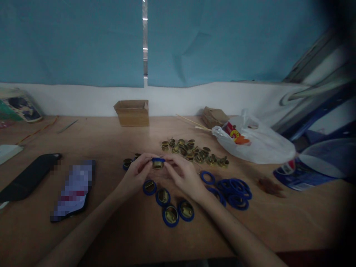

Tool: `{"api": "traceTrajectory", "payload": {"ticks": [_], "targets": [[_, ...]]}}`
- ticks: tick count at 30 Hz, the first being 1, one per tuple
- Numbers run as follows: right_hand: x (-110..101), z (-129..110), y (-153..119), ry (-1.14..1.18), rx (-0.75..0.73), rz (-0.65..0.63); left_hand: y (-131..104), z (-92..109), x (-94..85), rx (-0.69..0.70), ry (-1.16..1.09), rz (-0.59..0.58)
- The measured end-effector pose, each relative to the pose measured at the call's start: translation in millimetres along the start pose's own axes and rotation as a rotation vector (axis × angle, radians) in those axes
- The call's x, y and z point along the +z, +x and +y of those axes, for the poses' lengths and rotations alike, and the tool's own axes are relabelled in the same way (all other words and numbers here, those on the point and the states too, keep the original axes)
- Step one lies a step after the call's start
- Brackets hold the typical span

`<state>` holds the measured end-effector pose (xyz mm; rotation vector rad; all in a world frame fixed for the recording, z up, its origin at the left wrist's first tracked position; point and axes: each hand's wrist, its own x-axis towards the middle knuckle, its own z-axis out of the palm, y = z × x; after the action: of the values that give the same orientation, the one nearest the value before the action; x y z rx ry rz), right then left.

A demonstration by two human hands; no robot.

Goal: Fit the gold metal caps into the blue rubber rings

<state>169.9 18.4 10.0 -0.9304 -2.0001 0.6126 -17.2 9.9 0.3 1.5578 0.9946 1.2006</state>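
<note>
A person's left hand [139, 170] and right hand [181, 172] pinch a blue-rimmed brass piece [158, 164] between them, seemingly steadying it. From it, loose brass pieces [185, 150] lie toward two o'clock, blue rings [236, 195] four, ringed pieces [170, 215] six, apparently grouped for easy reach.

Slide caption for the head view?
Left hand and right hand hold a blue-ringed brassy fitting above a wooden tabletop, near loose blue rings.
</note>
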Motion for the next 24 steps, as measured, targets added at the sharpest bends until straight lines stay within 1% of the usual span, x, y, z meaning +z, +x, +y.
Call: {"api": "traceTrajectory", "payload": {"ticks": [2,4,8,10,11,13,15,16,18,20,22,24], "targets": [[-0.2,1.6,-0.8,-0.066,-0.087,0.011,-0.2,1.2,0.2,0.009,0.014,0.003],[0.7,2.4,-2.1,-0.111,-0.133,-0.004,-0.5,1.8,0.9,0.01,-0.002,0.003],[3.1,-0.2,-2.9,-0.167,-0.143,-0.037,-0.5,2.0,2.7,0.016,-0.058,0.021],[0.2,-2.0,-0.5,-0.159,-0.141,-0.013,-0.4,3.3,2.8,0.008,-0.044,0.05],[-3.9,-2.2,1.4,-0.159,-0.124,0.024,-0.3,4.3,2.4,-0.003,-0.039,0.068],[-19.4,-0.1,5.9,-0.197,-0.027,0.14,0.2,6.3,0.7,-0.04,-0.052,0.105],[-43.9,6.4,9.2,-0.293,0.141,0.252,1.2,7.3,-1.8,-0.082,-0.098,0.129],[-58.3,11.2,9.8,-0.337,0.217,0.257,1.7,7.2,-3.1,-0.099,-0.122,0.135],[-86.4,21.7,8.9,-0.435,0.339,0.2,2.7,5.9,-5.0,-0.124,-0.157,0.145],[-107.1,30.5,5.6,-0.501,0.414,0.122,3.0,4.1,-5.4,-0.146,-0.164,0.153],[-115.5,35.4,1.8,-0.523,0.465,-0.004,2.7,2.3,-4.3,-0.161,-0.174,0.16],[-112.2,36.8,-1.2,-0.518,0.494,-0.155,1.9,0.9,-2.4,-0.156,-0.183,0.153]]}}
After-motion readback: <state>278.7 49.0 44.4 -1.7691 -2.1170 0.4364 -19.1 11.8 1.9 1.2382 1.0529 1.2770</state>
